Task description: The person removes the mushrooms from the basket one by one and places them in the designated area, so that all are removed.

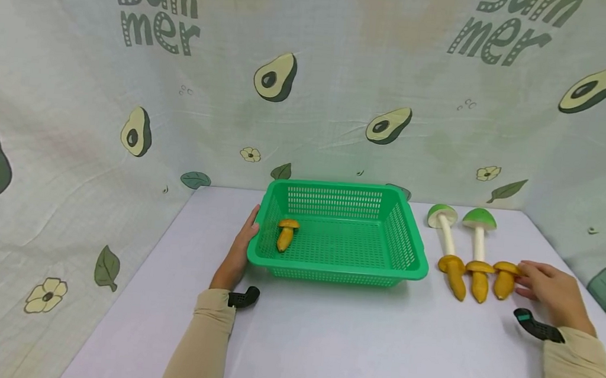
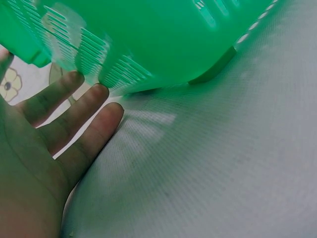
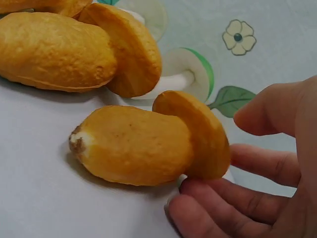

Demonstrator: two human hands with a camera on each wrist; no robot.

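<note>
A green plastic basket (image 1: 336,269) stands on the table, with one yellow mushroom (image 1: 285,235) lying inside at its left. My left hand (image 1: 236,258) rests against the basket's left side; in the left wrist view its fingers (image 2: 91,131) are extended along the slotted wall. At the right, my right hand (image 1: 554,289) is at the cap of the rightmost yellow mushroom (image 3: 138,146). In the right wrist view the thumb stands apart from that cap, while the other fingers (image 3: 252,196) are beside and just below it, seemingly touching.
Two more yellow mushrooms (image 1: 455,278) lie left of that one, in a row. Behind them lie two green-capped mushrooms with white stems (image 1: 479,241). A patterned cloth (image 1: 333,78) hangs behind the table (image 1: 366,342) and at both sides.
</note>
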